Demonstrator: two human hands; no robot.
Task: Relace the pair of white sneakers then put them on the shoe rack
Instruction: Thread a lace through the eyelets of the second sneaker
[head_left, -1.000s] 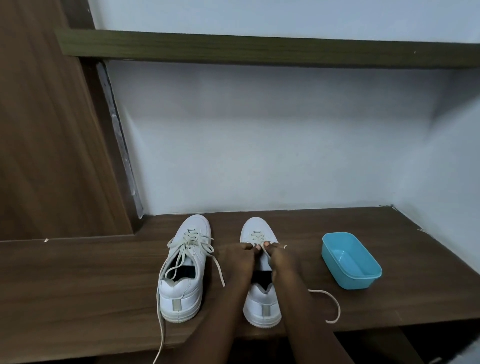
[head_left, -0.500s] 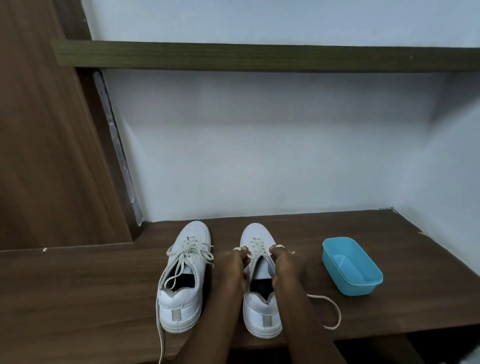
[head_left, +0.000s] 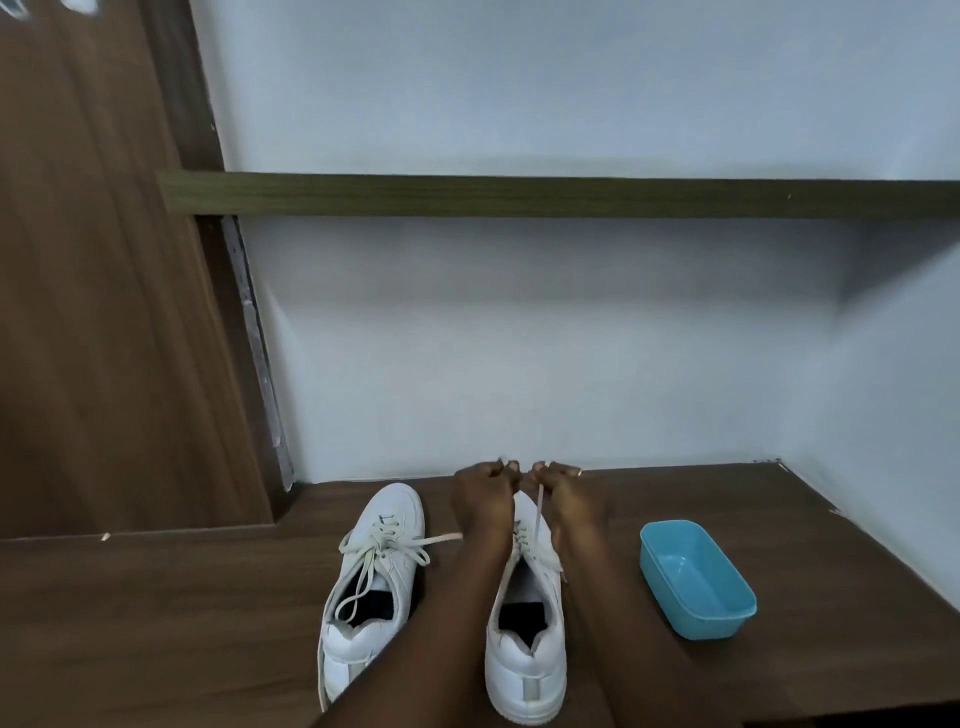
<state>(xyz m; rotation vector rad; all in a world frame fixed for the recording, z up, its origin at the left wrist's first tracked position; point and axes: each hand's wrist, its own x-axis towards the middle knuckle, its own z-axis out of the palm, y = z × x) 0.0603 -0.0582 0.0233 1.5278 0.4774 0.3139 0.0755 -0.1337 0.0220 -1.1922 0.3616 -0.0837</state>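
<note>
Shifted since the earlier frames: left hand (head_left: 480, 491) and right hand (head_left: 563, 496), formerly low over the eyelets of the right sneaker (head_left: 527, 654), now raised past its toe; the slack loop of lace that lay on the bench (head_left: 156, 623) to that shoe's right is gone, apparently drawn through. Left hand: fingers curled, a pale lace tip showing at the fingertips, so it appears to pinch one end. Right hand: fingers curled, pinching the lace (head_left: 538, 512), which runs taut from the grip down to the upper eyelets. Step in hand, as judged: snugging a freshly threaded crossing on the right sneaker; lacing there looks only partly up the row, though the forearms hide much of it. Next move calls for evening the two ends, then feeding each tip through the next eyelet pair without letting the crossing loosen. Left sneaker (head_left: 374, 587): just beside its mate on the bench, toe to the wall (head_left: 571, 364), laced but untied, ends trailing, one loop lying in the opening. Also present: blue tub (head_left: 696, 582), nothing visible in it, to the right of the pair and apart from it; green-brown shelf (head_left: 519, 195) above; wooden panel (head_left: 104, 312) at left. Obstructions: none near the hands; the trailing left-shoe lace could snag on lifting. Shoe rack: not identifiable with certainty.
</note>
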